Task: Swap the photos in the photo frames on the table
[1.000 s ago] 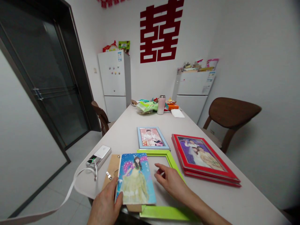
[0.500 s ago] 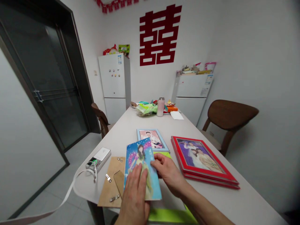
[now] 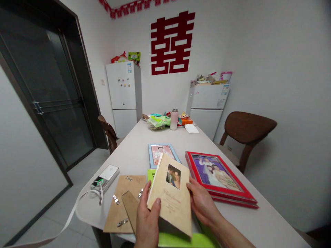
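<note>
Between my two hands is a beige photo card with a small couple's picture and faint script, tilted above the table; it seems to have more than one layer. My left hand holds its lower left edge, thumb on the front. My right hand grips the right edge. Beneath lies a bright green frame, partly hidden by the card and hands. To the left rests a brown backing board with several metal clips and a loose brown strip on it.
Red picture frames are stacked at right. A light-blue frame lies beyond the card. A white device with a strap sits at left. Farther back stand a pink bottle and green packets. Chairs flank the table.
The blue print of a person in a dress no longer shows; the beige face is now toward me. My left hand went from lying flat on it to gripping its edge.
</note>
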`<state>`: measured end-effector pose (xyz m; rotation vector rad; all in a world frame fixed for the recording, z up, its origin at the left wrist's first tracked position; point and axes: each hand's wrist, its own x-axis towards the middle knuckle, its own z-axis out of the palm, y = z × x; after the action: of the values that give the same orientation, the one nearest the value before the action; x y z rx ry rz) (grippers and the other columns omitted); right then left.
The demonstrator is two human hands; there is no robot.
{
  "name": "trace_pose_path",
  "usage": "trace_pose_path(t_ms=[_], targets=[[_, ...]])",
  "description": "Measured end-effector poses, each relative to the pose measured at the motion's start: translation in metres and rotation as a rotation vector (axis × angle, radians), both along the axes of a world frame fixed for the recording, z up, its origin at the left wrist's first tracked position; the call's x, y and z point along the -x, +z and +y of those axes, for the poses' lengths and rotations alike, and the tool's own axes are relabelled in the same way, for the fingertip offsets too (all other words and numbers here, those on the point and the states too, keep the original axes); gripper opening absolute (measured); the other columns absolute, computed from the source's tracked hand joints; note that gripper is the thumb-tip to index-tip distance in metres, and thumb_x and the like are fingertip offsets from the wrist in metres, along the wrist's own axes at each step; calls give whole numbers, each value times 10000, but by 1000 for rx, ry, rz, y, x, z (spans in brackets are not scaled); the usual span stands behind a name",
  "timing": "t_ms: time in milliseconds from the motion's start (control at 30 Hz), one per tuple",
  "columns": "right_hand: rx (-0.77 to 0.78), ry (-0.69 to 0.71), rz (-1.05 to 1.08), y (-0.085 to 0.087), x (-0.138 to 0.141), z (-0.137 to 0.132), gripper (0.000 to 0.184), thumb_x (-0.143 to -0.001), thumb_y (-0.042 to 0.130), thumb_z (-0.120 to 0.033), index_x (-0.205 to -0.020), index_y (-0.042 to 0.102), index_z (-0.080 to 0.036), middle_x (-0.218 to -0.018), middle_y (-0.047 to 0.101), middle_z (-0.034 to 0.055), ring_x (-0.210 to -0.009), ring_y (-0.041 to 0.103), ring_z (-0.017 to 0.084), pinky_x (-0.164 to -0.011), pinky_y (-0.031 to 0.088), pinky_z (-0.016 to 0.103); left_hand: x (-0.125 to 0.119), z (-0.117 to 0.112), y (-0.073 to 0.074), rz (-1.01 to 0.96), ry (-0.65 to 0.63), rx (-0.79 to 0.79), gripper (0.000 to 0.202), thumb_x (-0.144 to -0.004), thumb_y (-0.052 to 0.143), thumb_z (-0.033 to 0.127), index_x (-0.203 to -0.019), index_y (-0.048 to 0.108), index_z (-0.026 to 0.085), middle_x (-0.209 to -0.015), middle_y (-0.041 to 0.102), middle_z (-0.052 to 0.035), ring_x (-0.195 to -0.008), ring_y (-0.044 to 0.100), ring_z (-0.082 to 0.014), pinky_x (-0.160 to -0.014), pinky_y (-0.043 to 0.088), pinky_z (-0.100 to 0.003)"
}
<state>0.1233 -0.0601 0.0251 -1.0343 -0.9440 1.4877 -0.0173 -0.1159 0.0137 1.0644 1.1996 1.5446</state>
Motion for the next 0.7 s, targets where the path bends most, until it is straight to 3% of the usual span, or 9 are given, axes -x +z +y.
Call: trace_pose_path(t_ms=[100, 200, 300, 500, 700], targets=[[35, 38, -169, 4, -18, 9, 428, -690, 374, -199, -1106, 457, -140, -804, 670, 72, -660, 630, 193, -577, 486, 295, 12, 3, -13, 227, -30, 4, 533, -734, 467, 277, -1215, 331, 92, -1248, 424, -151, -1143, 396, -215, -950, 325, -362], [20, 87, -271, 0, -23, 14, 462, -663, 347, -153, -1111, 455, -125, -740, 676, 58, -615, 628, 188, -556, 479, 293, 21, 0, -22, 584, -115, 18, 524, -695, 479, 215, -1191, 380, 79, -1251, 419, -153, -1164, 365, -228, -982, 273, -394], [-26, 110, -330, -8, -18, 19, 479, -652, 321, -138, -1111, 458, -115, -728, 675, 50, -613, 624, 177, -568, 471, 284, 23, -5, -27, 817, -210, -34, 551, -673, 474, 191, -1203, 377, 76, -1246, 427, -149, -1155, 377, -234, -974, 293, -397], [-117, 152, -573, -17, -11, 31, 443, -664, 315, -163, -1058, 507, -105, -772, 668, 54, -664, 612, 180, -575, 449, 266, 23, -6, -29, 991, -270, -69, 584, -664, 482, 201, -1222, 357, 83, -1263, 402, -153, -1162, 366, -243, -962, 315, -401], [-349, 114, -1246, -11, -18, 32, 329, -709, 319, -188, -892, 580, -104, -817, 647, 116, -767, 586, 211, -650, 400, 274, 23, -5, -30, 1161, -297, -106, 588, -665, 486, 206, -1224, 353, 82, -1278, 364, -177, -1172, 343, -271, -949, 321, -451]])
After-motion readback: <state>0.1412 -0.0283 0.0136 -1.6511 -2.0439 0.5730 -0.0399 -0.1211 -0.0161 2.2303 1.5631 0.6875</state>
